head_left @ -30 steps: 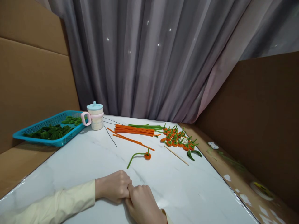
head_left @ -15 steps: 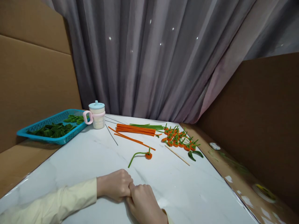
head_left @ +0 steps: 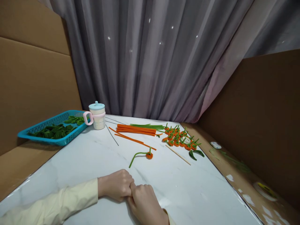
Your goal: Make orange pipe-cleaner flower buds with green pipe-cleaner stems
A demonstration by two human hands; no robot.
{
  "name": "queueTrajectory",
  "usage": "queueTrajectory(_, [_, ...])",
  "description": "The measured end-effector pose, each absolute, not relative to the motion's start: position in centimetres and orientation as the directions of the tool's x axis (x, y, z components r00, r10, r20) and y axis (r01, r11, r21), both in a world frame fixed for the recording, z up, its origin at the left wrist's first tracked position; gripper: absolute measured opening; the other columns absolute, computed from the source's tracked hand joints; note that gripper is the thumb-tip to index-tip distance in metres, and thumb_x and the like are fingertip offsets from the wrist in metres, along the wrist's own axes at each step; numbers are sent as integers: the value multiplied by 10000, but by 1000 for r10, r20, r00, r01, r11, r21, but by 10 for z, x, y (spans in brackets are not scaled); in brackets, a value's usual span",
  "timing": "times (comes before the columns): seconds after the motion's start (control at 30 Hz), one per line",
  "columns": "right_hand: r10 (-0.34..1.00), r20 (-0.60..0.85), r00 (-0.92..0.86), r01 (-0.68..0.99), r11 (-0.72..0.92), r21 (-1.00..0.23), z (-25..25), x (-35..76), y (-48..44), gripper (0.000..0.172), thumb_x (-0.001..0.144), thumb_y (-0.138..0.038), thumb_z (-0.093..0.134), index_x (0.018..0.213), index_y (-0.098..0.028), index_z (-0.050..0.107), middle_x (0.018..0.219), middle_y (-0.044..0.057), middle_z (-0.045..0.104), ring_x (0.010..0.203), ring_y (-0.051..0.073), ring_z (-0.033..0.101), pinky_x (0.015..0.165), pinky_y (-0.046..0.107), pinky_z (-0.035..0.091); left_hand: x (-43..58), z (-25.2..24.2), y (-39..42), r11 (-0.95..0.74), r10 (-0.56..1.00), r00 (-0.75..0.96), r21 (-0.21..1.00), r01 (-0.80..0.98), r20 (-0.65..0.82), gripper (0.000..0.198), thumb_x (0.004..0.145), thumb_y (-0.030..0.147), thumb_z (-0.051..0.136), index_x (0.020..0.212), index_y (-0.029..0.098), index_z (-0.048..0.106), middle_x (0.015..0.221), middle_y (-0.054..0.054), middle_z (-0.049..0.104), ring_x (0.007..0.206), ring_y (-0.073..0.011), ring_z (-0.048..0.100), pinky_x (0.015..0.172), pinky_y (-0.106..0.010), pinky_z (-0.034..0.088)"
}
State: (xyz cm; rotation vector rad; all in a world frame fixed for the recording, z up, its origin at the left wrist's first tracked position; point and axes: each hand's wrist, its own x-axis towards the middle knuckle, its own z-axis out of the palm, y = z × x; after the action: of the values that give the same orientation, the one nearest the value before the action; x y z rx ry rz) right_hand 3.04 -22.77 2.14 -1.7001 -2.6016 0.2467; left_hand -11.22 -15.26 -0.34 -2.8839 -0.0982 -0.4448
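Note:
My left hand (head_left: 116, 185) and my right hand (head_left: 144, 200) rest side by side on the white marble table (head_left: 201, 193), both curled into loose fists that touch at the knuckles. Nothing shows in either fist. Just beyond them lies a single orange pipe-cleaner flower with a bent green stem (head_left: 140, 154). Farther back lie a bundle of straight orange pipe cleaners (head_left: 136, 129), green pipe cleaners (head_left: 150, 126) and a pile of small orange flowers with green stems (head_left: 179, 139).
A blue basket (head_left: 35, 132) with green pipe-cleaner leaves sits at the left on cardboard. A small cup with a pink handle (head_left: 96, 115) stands beside it. A thin wooden stick (head_left: 180, 155) and thin wires (head_left: 112, 135) lie on the table. Cardboard walls and a grey curtain enclose it.
My hands have stayed still and fisted together. Only the view has shifted slightly.

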Motion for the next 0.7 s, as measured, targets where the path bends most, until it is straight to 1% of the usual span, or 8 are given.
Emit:
queueTrajectory(0.17, [912,-60,-406,907,395,-144,22,30,-228,151,820,-113,453,836,-134,602,754,102,704,643,249,659,498,300,249,-112,-3,-152,-976,35,956,-195,96,292,210,604,90,546,496,194,399,490,-2,483,446,-143,444,393,-318,305])
queueTrajectory(0.47, [913,-78,-400,912,388,-133,26,31,-229,160,821,-111,453,836,-138,610,757,98,706,629,241,650,489,302,220,-112,-3,-153,-972,29,950,-212,99,311,189,567,81,530,498,195,396,473,4,474,434,-146,438,383,-320,286])
queueTrajectory(0.57, [913,-84,-399,913,387,-130,27,31,-229,151,829,-109,449,830,-141,597,757,92,705,635,237,653,490,293,214,-112,-4,-152,-974,30,954,-205,94,297,184,590,82,519,510,198,400,486,1,475,442,-148,433,389,-318,293])
queueTrajectory(0.7, [914,-75,-399,911,387,-143,27,31,-229,119,822,-100,457,814,-141,569,751,93,702,644,235,659,498,286,217,-113,-4,-151,-978,27,949,-188,90,314,164,589,81,504,516,194,410,491,-3,474,449,-144,420,402,-305,300])
